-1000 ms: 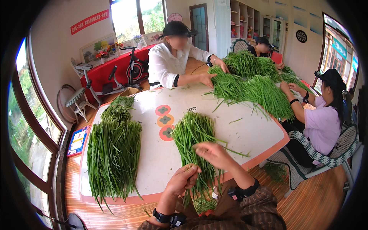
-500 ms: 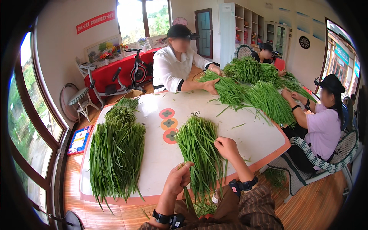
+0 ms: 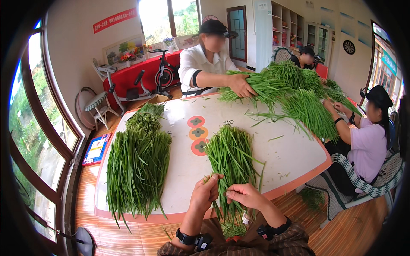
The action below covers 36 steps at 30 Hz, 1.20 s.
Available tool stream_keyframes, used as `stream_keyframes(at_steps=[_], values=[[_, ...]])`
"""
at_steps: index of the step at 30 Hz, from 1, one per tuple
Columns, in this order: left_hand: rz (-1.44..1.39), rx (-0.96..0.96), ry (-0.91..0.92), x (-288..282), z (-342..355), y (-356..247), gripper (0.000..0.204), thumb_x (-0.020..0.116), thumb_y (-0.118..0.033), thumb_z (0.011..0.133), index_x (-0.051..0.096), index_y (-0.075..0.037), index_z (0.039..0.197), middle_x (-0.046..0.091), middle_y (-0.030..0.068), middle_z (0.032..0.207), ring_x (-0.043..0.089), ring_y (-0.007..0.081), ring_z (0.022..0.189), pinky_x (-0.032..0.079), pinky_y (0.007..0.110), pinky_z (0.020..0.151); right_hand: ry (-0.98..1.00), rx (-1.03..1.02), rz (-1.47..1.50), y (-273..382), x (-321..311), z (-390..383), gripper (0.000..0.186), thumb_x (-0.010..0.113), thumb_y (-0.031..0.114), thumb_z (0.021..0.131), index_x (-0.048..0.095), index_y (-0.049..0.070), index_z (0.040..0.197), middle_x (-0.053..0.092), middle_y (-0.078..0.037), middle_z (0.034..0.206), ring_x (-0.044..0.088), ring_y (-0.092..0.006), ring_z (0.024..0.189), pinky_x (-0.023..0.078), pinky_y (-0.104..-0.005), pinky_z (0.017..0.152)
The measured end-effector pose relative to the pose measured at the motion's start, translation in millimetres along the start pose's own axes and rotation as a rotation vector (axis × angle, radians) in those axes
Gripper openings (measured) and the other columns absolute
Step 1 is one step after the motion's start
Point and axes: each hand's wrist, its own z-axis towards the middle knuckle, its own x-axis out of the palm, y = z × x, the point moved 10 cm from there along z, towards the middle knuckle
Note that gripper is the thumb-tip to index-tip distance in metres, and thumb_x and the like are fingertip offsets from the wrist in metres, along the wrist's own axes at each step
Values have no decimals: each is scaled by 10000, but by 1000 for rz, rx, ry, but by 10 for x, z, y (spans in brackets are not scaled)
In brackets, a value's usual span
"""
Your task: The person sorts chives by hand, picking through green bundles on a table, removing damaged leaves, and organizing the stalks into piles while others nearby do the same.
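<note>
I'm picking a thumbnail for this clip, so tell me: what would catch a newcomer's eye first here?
The long green chives: a bundle lies mid-table before the wearer, whose left hand and right hand pinch its near ends. A larger sorted pile fills the white table's left side, and a loose heap lies at the far right, where other people work.

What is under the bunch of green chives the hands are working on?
The white table top lies under the chive bunch; its near end overhangs the edge between both hands. The table beneath the bunch is covered.
</note>
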Motion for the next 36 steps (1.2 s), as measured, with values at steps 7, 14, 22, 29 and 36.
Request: stream_keyframes(at_steps=[7, 14, 22, 29, 36], values=[[231, 56, -1, 74, -77, -102, 203, 447, -203, 909, 537, -23, 877, 298, -71, 523, 220, 36, 415, 184, 192, 397, -230, -52, -142, 169, -368, -31, 221, 569, 184, 848, 600, -27, 905, 601, -25, 695, 512, -53, 638, 427, -221, 576], [436, -73, 45, 137, -109, -15, 224, 503, -218, 878, 614, -27, 836, 452, -58, 588, 357, 26, 514, 284, 185, 461, -347, -275, -353, 761, -466, -99, 172, 585, 128, 807, 609, 17, 937, 600, -77, 771, 547, -157, 634, 449, -269, 596], [766, 173, 144, 227, -151, -80, 190, 568, -165, 839, 624, 15, 861, 580, 16, 694, 475, 68, 656, 411, 236, 603, -105, -612, -897, 981, -7, -153, 102, 562, 43, 736, 581, 33, 836, 544, -71, 781, 495, -246, 787, 431, -327, 720], [964, 192, 135, 218, -155, -94, 190, 590, -174, 820, 600, 15, 809, 483, 22, 590, 402, 77, 583, 372, 256, 525, -169, -590, -1059, 956, 98, -193, 54, 568, 52, 727, 516, 47, 743, 490, -75, 726, 477, -239, 756, 424, -332, 688], [738, 59, 124, 292, -210, -131, 210, 554, -198, 839, 615, -2, 796, 467, -42, 592, 411, 63, 561, 352, 234, 498, -454, -357, -339, 645, -468, -198, 108, 564, 99, 799, 549, -5, 826, 551, -70, 730, 504, -150, 658, 406, -271, 578]])
